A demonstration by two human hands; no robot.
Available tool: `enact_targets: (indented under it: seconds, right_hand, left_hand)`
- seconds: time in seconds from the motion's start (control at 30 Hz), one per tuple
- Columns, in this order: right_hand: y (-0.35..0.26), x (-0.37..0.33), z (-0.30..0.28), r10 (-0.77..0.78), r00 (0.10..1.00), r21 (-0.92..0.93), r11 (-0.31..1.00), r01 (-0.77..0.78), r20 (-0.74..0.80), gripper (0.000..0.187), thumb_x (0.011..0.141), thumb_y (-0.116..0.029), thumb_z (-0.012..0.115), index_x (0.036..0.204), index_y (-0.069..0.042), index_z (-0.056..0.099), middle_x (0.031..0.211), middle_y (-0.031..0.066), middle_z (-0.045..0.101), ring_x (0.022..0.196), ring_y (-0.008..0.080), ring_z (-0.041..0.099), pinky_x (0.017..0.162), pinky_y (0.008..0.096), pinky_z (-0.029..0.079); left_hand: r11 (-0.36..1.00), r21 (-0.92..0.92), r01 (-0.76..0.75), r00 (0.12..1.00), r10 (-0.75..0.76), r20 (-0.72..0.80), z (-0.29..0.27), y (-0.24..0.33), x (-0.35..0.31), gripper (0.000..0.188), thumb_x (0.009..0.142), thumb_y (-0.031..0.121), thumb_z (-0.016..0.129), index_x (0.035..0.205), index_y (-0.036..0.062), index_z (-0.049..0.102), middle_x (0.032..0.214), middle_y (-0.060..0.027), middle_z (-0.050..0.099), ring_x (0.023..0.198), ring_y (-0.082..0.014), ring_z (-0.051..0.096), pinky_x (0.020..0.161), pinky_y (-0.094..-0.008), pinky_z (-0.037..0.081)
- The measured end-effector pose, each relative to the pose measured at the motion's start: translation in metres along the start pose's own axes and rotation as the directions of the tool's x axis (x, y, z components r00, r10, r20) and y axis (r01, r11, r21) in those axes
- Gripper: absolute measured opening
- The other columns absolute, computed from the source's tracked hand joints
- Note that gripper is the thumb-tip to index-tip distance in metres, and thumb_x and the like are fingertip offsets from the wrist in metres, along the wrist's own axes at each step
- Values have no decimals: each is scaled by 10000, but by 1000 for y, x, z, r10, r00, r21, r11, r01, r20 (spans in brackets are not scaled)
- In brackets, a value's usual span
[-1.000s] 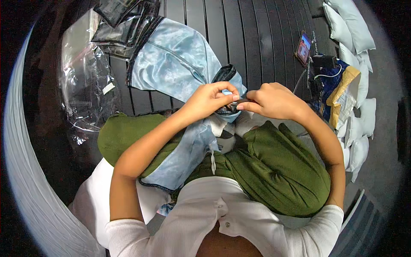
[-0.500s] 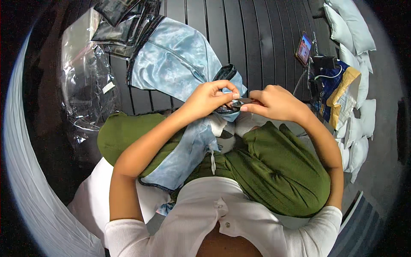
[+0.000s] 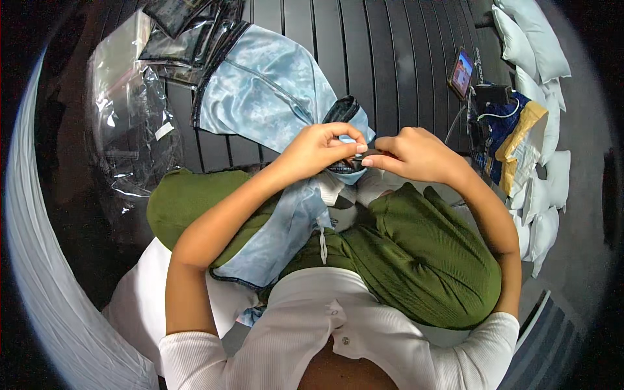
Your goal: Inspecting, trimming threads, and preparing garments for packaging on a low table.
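Observation:
A light-blue cloud-patterned garment [image 3: 266, 81] with dark edging stretches from the floor boards across my lap. Its dark-trimmed opening [image 3: 343, 165], with a printed patch, lies just under my fingers. Over that opening, my left hand [image 3: 320, 148] is closed, thumb and index fingertips pinched together; whatever they hold is too small to make out. Close beside it my right hand [image 3: 413, 156] is closed round a small dark metal tool [image 3: 368, 158], mostly hidden by thumb and fingers. The two sets of fingertips almost meet.
Clear plastic bags [image 3: 130, 117] and dark packaged items [image 3: 175, 49] lie at far left. A propped phone [image 3: 462, 73] stands at right, near a blue and gold bag [image 3: 520, 140]. White pillow-like packs [image 3: 559, 175] line the right side. White cloth [image 3: 39, 260] hangs at left.
My right thumb and fingers have closed further over the dark tool, which shows less. My left hand has shifted very slightly right. The garment stays in place.

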State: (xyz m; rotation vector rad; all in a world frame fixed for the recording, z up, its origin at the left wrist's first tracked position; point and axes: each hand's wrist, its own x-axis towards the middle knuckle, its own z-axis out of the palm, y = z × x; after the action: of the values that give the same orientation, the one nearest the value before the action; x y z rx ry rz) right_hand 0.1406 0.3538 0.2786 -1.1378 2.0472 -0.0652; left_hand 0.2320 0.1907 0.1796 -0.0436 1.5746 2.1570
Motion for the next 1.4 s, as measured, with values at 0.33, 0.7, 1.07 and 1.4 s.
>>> enact_targets:
  seconds: [0.33, 0.7, 1.07, 1.4]
  right_hand:
    - [-3, 1, -2, 16, 1000, -62, 998, -14, 27, 437, 816, -449, 489, 733, -36, 604, 511, 175, 511, 519, 352, 538, 520, 416, 436]
    - [1, -4, 0, 35, 999, -75, 997, -36, -5, 426, 823, -423, 491, 716, -23, 590, 512, 166, 515, 515, 352, 540, 508, 415, 428]
    - [110, 6, 41, 420, 895, 253, 892, -375, -152, 370, 835, -368, 493, 863, -2, 447, 678, 227, 555, 648, 400, 548, 573, 436, 413]
    - [114, -2, 43, 116, 788, -72, 977, -199, -604, 410, 768, -149, 581, 1108, -13, 396, 1035, 219, 517, 971, 361, 502, 825, 392, 405]
  left_hand:
    - [1000, 12, -19, 1000, 19, 16, -1, -1, 0, 152, 840, 133, 550, 922, 9, 586, 758, 10, 586, 661, -19, 524, 591, -158, 421]
    - [980, -164, 111, 992, -100, 75, -1, 6, 0, 180, 858, 189, 529, 962, 46, 562, 754, -74, 621, 622, -90, 595, 565, -181, 466]
    - [987, -130, 98, 995, -102, -21, -10, 9, 1, 192, 879, 255, 489, 960, 81, 493, 759, -43, 603, 529, -76, 555, 470, -173, 425]
    - [985, -2, 175, 975, -173, 141, -8, -16, 7, 168, 863, 212, 511, 915, 54, 532, 816, -23, 589, 631, -72, 563, 565, -206, 454]
